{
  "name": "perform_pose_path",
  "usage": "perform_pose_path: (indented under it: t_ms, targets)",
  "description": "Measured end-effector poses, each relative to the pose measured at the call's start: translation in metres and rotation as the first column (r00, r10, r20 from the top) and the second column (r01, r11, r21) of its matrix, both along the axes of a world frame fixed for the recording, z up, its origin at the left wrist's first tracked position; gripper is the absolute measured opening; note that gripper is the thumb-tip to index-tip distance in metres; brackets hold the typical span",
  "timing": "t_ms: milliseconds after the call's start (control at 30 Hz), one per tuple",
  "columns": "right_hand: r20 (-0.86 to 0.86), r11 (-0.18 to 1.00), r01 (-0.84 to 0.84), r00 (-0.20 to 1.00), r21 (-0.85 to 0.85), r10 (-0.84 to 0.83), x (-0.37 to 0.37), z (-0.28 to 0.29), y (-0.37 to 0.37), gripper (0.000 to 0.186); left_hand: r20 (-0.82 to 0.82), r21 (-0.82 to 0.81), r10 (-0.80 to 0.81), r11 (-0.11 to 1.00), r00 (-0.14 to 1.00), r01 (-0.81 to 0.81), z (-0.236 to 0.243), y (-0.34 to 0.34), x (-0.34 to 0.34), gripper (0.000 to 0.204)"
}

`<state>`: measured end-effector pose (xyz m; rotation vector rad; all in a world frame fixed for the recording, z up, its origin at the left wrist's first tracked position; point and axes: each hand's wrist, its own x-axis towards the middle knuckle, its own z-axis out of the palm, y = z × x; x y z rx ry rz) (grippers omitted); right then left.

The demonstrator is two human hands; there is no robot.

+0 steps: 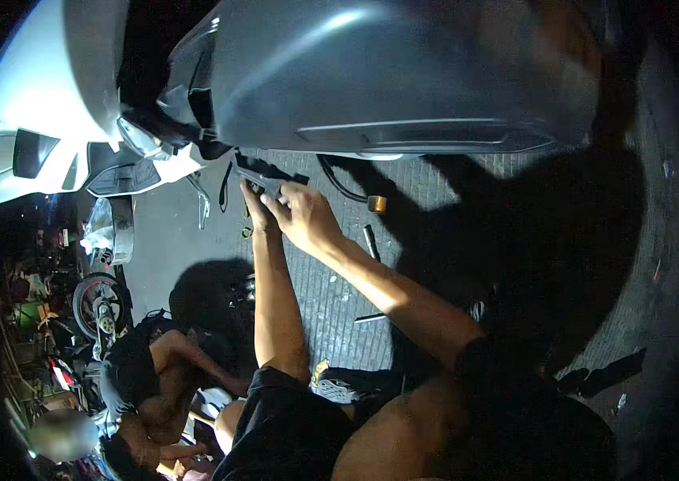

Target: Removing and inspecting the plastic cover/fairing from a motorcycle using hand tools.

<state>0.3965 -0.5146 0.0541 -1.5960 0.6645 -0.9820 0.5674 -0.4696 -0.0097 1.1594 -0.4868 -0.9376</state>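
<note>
Clasping a dark bracket-like part in curled left hand and right hand; work looks unfinished, its attachment to the grey body panel unclear

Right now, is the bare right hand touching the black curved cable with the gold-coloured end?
No, the right hand is at the dark grey angular part, apart from the cable.

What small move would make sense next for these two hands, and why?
Probably steady the dark angular part with the left hand while the right hand gently adjusts its hold: both hands meet at the part, close to the lower edge of the large grey panel, so a sudden tug might knock it there.
</note>
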Motion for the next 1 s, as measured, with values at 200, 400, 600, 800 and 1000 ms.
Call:
perform_pose_path:
  t_ms: [200,400,600,800,1000]
  targets:
    - [-0.117,0.991,0.070,0.992,0.110,-0.057,-0.068,-0.057,0.007,0.022,0.526,0.065,0.406,0.857,0.748,-0.511,0.019,-0.047,-0.064,0.048]
    - [-0.111,0.999,0.038,0.993,0.032,-0.035,-0.099,-0.065,0.028,0.019,0.956,-0.091,0.197,0.903,0.216,-0.420,0.028,-0.060,0.023,0.052]
    - [-0.115,0.999,-0.035,0.993,0.040,0.039,-0.100,-0.062,0.036,0.023,0.964,-0.219,0.262,0.872,0.040,-0.438,0.070,-0.085,0.027,0.028]
    - [-0.226,0.995,-0.043,0.972,0.091,0.063,-0.099,-0.066,0.039,0.025,0.783,-0.337,0.524,0.810,0.335,-0.481,0.037,-0.115,0.055,0.039]
    - [-0.239,0.985,-0.090,0.963,0.148,0.124,-0.102,-0.055,0.043,0.026,0.818,0.065,0.319,0.776,0.479,-0.628,0.014,-0.118,0.096,0.035]
